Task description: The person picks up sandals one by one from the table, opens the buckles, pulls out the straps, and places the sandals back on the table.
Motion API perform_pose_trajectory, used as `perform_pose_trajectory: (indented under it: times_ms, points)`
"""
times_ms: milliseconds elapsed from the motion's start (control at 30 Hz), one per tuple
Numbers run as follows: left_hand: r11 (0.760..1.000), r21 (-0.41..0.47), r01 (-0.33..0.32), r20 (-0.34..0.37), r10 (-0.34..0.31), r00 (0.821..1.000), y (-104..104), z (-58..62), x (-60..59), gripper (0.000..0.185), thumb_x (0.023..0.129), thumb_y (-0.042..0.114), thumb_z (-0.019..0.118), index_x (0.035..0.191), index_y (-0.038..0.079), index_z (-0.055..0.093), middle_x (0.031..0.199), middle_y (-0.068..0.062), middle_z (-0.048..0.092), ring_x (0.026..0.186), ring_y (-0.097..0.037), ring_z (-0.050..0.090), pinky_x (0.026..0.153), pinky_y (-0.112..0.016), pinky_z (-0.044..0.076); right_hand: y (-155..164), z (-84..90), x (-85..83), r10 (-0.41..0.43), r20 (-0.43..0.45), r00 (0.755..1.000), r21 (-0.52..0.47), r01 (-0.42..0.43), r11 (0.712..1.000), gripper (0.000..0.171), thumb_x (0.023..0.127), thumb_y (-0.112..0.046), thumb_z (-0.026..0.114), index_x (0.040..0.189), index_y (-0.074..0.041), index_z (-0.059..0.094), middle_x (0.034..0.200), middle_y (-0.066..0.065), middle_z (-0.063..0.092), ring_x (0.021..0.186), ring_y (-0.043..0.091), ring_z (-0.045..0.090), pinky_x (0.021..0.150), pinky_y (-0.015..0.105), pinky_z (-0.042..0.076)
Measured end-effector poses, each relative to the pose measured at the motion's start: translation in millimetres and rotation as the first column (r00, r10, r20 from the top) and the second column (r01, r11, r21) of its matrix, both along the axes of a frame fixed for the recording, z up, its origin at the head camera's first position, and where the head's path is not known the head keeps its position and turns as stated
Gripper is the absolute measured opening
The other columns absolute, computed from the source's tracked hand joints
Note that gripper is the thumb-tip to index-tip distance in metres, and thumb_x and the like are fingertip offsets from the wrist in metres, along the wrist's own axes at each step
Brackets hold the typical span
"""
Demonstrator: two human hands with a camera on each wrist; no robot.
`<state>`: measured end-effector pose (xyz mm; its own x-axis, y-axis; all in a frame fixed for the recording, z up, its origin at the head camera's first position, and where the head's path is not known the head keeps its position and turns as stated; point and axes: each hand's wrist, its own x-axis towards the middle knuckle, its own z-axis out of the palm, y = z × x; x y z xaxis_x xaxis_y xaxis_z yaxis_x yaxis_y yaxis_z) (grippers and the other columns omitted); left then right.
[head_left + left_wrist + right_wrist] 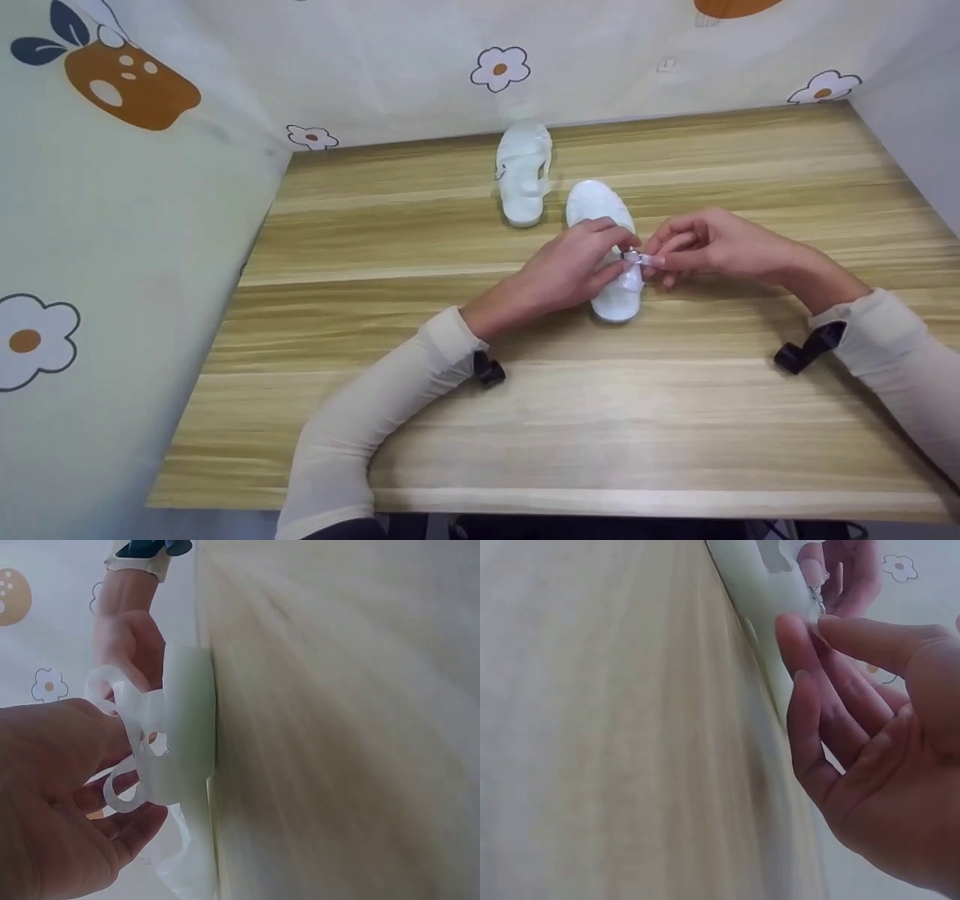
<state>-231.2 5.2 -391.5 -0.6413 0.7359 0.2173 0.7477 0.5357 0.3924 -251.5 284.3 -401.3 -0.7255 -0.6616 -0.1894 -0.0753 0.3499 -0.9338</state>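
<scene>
A white sandal (617, 304) lies sole down on the wooden table, its toe pointing away from me. From its left side my left hand (574, 262) reaches over it, thumb and forefinger pinching the small metal buckle (632, 256) of its strap. On the other side my right hand (724, 244) pinches the pale strap end (654, 261) between thumb and forefinger, close beside the buckle. The right wrist view shows that pinch at the sandal's side (757, 600), with the other fingers loosely bent. In the left wrist view, curved straps (109, 682) stand up from the sandal.
A second white sandal (523, 202) lies farther back and to the left, near the wall, its strap sticking out to the right. The wooden table (360, 300) meets printed wall coverings (390, 82) at the back and left. A plain pale wall (915, 112) borders the right.
</scene>
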Motion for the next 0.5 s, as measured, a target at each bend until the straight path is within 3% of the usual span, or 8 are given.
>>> perform_pose_trajectory:
  times_ms: [233,500]
  points:
    - [1.000,-0.009,-0.025,0.049,0.026,0.998,-2,-1.8,-0.4,0.030,0.106,0.028,0.073,0.133,0.016,0.077,0.129,-0.001,0.074,0.125,-0.017,0.064,0.111,-0.030,0.051,-4,-13.2,0.3,-0.023,-0.002,1.000,-0.067,0.023,0.997,0.029,0.104,-0.012,0.073,0.123,0.010,0.067,0.110,0.016,0.080,0.092,0.016,0.076,0.085,0.031,0.065]
    - [0.999,-0.024,-0.030,0.050,0.031,0.998,1,1.6,0.0,0.027,0.105,0.027,0.074,0.129,0.014,0.077,0.125,0.001,0.079,0.118,-0.018,0.065,0.105,-0.031,0.053,-6,-14.2,0.8,-0.016,-0.040,0.999,-0.100,0.012,0.995,0.026,0.105,-0.012,0.072,0.120,0.009,0.068,0.106,0.013,0.079,0.090,0.015,0.076,0.083,0.029,0.065]
